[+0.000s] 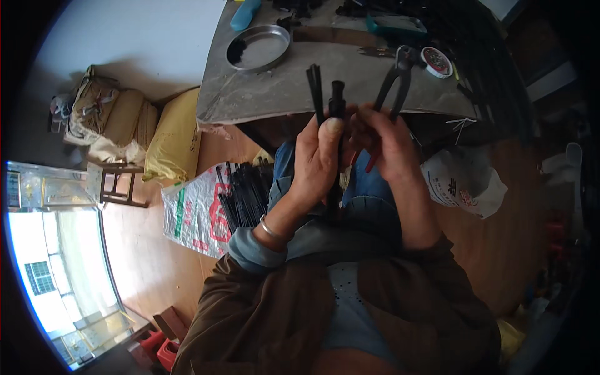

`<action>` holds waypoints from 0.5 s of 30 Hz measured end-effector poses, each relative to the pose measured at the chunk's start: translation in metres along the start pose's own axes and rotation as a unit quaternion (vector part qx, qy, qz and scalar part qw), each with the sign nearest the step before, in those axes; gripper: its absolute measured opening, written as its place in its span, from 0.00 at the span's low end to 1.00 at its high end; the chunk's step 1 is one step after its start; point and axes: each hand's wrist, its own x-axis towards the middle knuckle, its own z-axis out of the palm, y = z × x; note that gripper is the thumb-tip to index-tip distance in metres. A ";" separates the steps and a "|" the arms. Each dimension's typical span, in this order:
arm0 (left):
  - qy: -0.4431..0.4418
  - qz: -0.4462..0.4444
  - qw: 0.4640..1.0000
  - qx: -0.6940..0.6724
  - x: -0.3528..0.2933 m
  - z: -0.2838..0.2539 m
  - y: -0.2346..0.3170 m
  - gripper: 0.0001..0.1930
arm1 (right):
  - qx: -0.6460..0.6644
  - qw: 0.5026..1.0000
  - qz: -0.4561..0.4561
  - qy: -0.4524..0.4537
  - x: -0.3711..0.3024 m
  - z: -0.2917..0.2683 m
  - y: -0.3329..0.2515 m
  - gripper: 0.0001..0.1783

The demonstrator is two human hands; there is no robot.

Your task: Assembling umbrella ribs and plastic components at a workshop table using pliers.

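My left hand (317, 159), a bracelet at its wrist, is closed around a few thin black rods (315, 94) and a thicker black tubular piece (337, 97) with a flared top. These stand upright out of the fist, the thumb pressed on the tubular piece. Close beside it, my right hand (390, 144) is closed around black pincers (405, 59), jaws pointing away over the table. Red shows below the right fingers, apparently the handle ends. The right fingertips are near the tubular piece; whether they touch it is hidden.
On the grey table (269, 94) are a round metal tray (259, 62), a light-blue object (245, 15), a teal tray (397, 26) and a small round container (437, 62). Many black rods (244, 197) lie on a sack at left. A white plastic bag (465, 181) stands at right.
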 end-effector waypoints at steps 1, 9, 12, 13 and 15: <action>0.009 0.006 0.999 0.039 0.005 0.006 -0.003 0.15 | -0.025 0.999 -0.009 0.029 -0.001 -0.004 -0.003 0.11; 0.038 0.040 0.998 0.032 -0.004 0.011 -0.001 0.29 | -0.073 0.997 -0.027 0.018 0.002 0.007 0.005 0.12; 0.006 0.027 0.998 0.062 -0.004 0.015 0.003 0.31 | -0.083 0.994 -0.072 0.010 0.001 0.000 0.006 0.11; 0.006 0.022 0.998 0.060 -0.005 0.019 0.008 0.31 | -0.089 0.995 -0.052 0.017 0.000 0.000 0.002 0.09; -0.015 0.024 0.997 0.073 -0.007 0.020 0.011 0.33 | -0.092 0.994 -0.052 0.015 -0.004 0.000 -0.002 0.09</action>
